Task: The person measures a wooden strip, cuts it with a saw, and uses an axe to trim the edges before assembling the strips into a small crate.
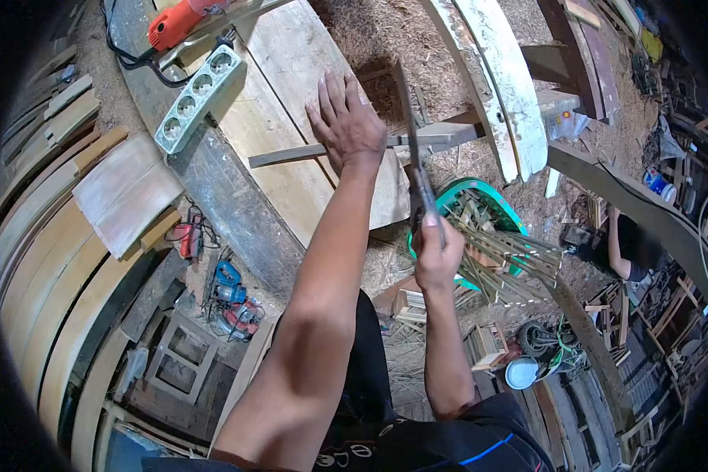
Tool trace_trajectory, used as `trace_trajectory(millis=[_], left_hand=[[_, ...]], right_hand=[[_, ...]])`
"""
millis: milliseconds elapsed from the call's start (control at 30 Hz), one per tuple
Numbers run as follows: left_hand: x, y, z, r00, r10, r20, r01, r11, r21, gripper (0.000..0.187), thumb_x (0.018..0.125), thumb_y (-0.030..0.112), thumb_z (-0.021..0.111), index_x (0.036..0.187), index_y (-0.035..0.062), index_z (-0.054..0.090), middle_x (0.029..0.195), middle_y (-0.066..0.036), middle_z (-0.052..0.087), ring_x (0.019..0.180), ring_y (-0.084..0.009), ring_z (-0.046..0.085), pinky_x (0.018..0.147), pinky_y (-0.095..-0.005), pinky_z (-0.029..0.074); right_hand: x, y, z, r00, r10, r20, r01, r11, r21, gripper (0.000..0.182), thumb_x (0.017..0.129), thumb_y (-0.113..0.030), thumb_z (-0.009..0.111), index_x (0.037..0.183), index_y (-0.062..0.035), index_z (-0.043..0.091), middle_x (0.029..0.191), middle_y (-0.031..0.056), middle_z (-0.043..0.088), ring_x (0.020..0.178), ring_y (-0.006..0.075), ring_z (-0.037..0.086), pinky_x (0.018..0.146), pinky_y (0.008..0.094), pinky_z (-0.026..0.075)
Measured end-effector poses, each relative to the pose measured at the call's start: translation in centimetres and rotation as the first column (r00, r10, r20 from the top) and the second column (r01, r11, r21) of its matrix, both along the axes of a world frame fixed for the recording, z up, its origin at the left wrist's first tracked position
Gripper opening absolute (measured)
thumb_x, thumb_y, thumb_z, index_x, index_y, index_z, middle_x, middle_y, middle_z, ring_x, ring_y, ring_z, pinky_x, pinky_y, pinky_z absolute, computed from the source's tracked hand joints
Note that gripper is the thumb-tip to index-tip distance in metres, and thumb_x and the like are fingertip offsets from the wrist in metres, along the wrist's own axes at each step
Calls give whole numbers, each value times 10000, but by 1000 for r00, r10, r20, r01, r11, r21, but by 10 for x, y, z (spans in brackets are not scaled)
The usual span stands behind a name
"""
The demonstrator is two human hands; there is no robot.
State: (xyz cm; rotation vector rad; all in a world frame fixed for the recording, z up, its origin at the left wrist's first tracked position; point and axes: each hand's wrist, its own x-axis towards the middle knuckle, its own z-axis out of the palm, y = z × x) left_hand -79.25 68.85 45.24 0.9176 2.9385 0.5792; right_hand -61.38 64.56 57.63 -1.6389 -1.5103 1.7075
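My left hand (348,124) lies palm down, fingers stretched out, over a narrow wooden strip (283,156) on the pale planks of the workbench (303,59). My right hand (439,256) is closed around the handle of a handsaw (414,130). Its long dark blade points away from me and crosses the strip just past the bench edge, to the right of my left hand. Below the blade, a green plastic basket (508,206) holds a heap of thin cut sticks (492,236), many jutting out over its right side.
A white power strip (199,98) and an orange power tool (179,25) lie on the bench at upper left. White-painted boards (505,79) stand at upper right. Blue (230,283) and red (242,316) power tools rest on the floor. Another person's arm (617,248) shows at far right.
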Motion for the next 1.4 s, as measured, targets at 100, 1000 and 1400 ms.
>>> trace_trajectory(millis=[100,1000,1400], left_hand=[[-1,0,0,1000,-1,-16,1,1000,1,494,913,202,477,1400,120,466,1567,-122,299,1472,-275,222,1190,-526,76],[2,-1,2,999,-43,-19,43,999,14,504,931,201,443,1421,83,434,1573,-156,265,1483,-291,180,1194,-536,64],[3,-3,0,998,-52,-32,53,999,9,496,927,202,442,1412,100,443,1566,-164,276,1475,-299,208,1190,-534,73]], right_hand=[[5,-12,-7,998,38,51,-39,999,11,395,979,-271,537,677,-22,488,565,-9,388,556,77,356,490,300,290],[65,26,-50,775,-431,-463,-12,722,-692,442,980,-385,408,619,-143,329,483,-31,292,423,124,258,471,296,256],[-9,-31,12,987,-157,42,160,985,-63,410,983,-321,556,712,-12,560,575,1,470,565,92,434,513,310,358]])
